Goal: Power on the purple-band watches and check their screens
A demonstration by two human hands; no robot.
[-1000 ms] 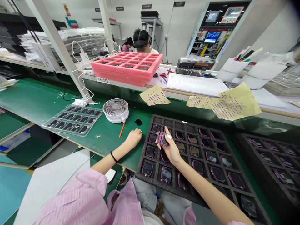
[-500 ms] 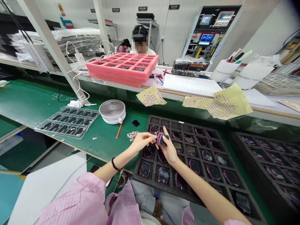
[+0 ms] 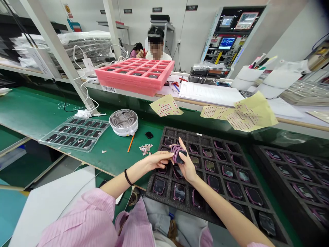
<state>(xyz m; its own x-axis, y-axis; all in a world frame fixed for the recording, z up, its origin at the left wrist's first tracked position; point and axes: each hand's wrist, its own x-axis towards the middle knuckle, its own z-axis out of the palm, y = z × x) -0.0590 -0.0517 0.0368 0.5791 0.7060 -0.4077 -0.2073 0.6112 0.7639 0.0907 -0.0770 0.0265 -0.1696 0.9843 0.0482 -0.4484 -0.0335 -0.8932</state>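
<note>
My right hand (image 3: 187,166) is wrapped round a small stack of purple-framed watch cases (image 3: 178,153) with dark glass, its index finger pointing up. The fingertips of my left hand (image 3: 160,160) press against the left edge of that stack; whether they grip it or only touch it is hard to tell. Both hands are above the left part of a black foam tray (image 3: 189,203), whose compartments hold many purple-framed pieces with dark screens. Several compartments at the tray's back have nothing in them.
A second foam tray (image 3: 280,178) stands at right. Left are small labels (image 3: 146,149), a black piece (image 3: 149,135), an orange stick (image 3: 131,143), a white fan (image 3: 123,122) and a clear tray (image 3: 74,133). Pink foam trays (image 3: 133,73) sit on the shelf, with a person (image 3: 155,37) behind.
The stack in my right hand has turned so its faces show more and its pieces look fanned. My left fingers have shifted slightly lower. The person behind has raised a hand with something red.
</note>
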